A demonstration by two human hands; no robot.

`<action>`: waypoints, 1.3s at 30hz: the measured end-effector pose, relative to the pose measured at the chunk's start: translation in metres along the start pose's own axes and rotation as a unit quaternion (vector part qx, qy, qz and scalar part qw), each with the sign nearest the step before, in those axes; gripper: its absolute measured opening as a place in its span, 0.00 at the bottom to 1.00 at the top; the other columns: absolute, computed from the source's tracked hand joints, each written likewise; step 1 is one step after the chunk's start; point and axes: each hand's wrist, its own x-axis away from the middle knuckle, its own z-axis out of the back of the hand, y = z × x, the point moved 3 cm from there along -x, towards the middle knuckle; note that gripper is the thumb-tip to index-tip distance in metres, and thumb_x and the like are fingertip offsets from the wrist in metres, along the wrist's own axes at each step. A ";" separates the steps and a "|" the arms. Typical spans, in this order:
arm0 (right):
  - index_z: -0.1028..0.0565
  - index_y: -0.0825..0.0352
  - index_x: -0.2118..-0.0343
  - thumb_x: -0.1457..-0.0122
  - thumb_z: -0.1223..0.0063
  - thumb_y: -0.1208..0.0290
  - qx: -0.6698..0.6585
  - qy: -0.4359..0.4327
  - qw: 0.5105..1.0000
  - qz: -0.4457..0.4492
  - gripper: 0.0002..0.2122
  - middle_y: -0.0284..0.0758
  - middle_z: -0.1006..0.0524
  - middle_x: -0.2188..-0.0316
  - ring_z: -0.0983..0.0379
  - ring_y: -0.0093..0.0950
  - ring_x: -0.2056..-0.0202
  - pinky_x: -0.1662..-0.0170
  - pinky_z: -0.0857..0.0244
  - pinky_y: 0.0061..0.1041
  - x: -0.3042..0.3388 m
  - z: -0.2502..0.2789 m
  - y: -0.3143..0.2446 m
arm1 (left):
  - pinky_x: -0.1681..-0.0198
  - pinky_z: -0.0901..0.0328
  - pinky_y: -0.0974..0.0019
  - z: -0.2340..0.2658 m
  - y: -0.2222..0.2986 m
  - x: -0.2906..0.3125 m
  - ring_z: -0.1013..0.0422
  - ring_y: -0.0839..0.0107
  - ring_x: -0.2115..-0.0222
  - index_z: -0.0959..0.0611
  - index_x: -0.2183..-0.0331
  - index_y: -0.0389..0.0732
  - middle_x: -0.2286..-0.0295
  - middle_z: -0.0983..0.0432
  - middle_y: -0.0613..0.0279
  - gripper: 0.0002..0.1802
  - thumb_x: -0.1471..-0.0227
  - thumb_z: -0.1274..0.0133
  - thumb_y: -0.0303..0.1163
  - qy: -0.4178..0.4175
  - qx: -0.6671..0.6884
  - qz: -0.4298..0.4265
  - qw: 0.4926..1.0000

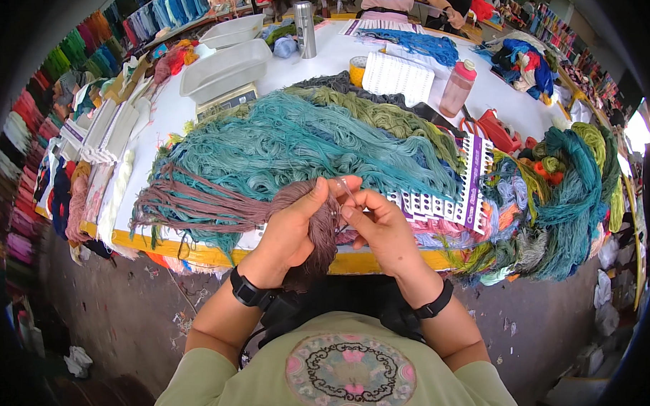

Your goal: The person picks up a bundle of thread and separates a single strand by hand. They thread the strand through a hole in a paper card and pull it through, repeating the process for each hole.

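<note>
A hank of dusty mauve thread [217, 203] lies at the near edge of the table, its loose strands spread to the left. My left hand [287, 236] is closed around the hank's gathered end, thumb on top. Just right of it, my right hand [383, 233] pinches a thin strand of the thread by the left fingertips. Behind both hands spreads a large heap of teal thread [280, 136], with olive thread [379, 119] along its far side. White punched thread cards [474, 180] rest to the right, partly under the heap.
Tangled coloured thread [567, 180] hangs over the right table edge. Farther back stand a pink bottle [458, 89], a steel flask [305, 30], a grey plastic tray [224, 69], a spiral notebook [397, 77] and a red tape dispenser [499, 131]. Across the table is another person [397, 3].
</note>
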 end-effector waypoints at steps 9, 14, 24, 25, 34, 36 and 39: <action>0.27 0.64 0.66 0.40 0.48 0.73 0.058 0.003 0.996 0.070 0.02 0.26 0.30 0.71 0.34 0.12 0.76 0.78 0.37 0.12 -0.003 -0.001 -0.002 | 0.47 0.38 0.60 -0.001 0.002 -0.002 0.33 0.66 0.50 0.29 0.48 0.32 0.51 0.30 0.55 0.31 0.39 0.60 0.50 -0.018 -0.027 -0.001 0.999; 0.27 0.64 0.67 0.40 0.48 0.72 -0.021 -0.002 0.999 0.050 0.03 0.26 0.28 0.71 0.35 0.12 0.77 0.78 0.37 0.12 0.001 -0.001 -0.005 | 0.47 0.38 0.61 0.002 0.004 -0.002 0.33 0.66 0.51 0.29 0.48 0.32 0.51 0.30 0.55 0.30 0.39 0.60 0.50 -0.017 0.008 0.008 1.000; 0.31 0.64 0.64 0.36 0.54 0.70 -0.120 -0.027 0.992 0.043 0.04 0.31 0.25 0.72 0.39 0.12 0.82 0.77 0.38 0.13 0.000 0.004 -0.009 | 0.46 0.39 0.60 0.000 0.005 -0.002 0.33 0.66 0.51 0.27 0.50 0.33 0.49 0.31 0.54 0.28 0.38 0.59 0.48 -0.012 0.015 -0.006 1.000; 0.31 0.64 0.64 0.36 0.54 0.70 -0.119 -0.027 0.992 0.043 0.04 0.31 0.25 0.72 0.39 0.12 0.82 0.77 0.38 0.13 0.000 0.004 -0.009 | 0.46 0.39 0.60 -0.002 0.005 -0.002 0.33 0.66 0.51 0.27 0.50 0.33 0.49 0.31 0.54 0.28 0.38 0.59 0.48 -0.012 0.015 -0.006 1.000; 0.31 0.64 0.64 0.36 0.55 0.69 -0.112 -0.029 0.992 0.041 0.05 0.31 0.25 0.72 0.40 0.11 0.82 0.78 0.42 0.12 0.003 0.005 -0.007 | 0.50 0.35 0.60 -0.002 0.004 -0.002 0.35 0.67 0.49 0.26 0.51 0.34 0.51 0.30 0.55 0.24 0.39 0.55 0.44 -0.018 0.038 -0.012 0.999; 0.31 0.64 0.64 0.36 0.55 0.69 -0.103 -0.023 0.994 0.032 0.05 0.31 0.24 0.72 0.40 0.11 0.82 0.79 0.42 0.12 0.003 0.006 -0.006 | 0.50 0.35 0.60 -0.004 0.004 -0.001 0.35 0.67 0.50 0.26 0.52 0.34 0.50 0.30 0.55 0.24 0.39 0.55 0.45 -0.021 0.052 -0.002 0.998; 0.31 0.64 0.64 0.35 0.56 0.69 -0.099 -0.021 0.994 0.028 0.05 0.30 0.24 0.72 0.39 0.11 0.81 0.79 0.43 0.12 0.004 0.006 -0.005 | 0.50 0.35 0.60 -0.004 0.004 -0.001 0.34 0.68 0.50 0.26 0.51 0.34 0.50 0.31 0.56 0.25 0.39 0.55 0.45 -0.019 0.039 -0.001 0.999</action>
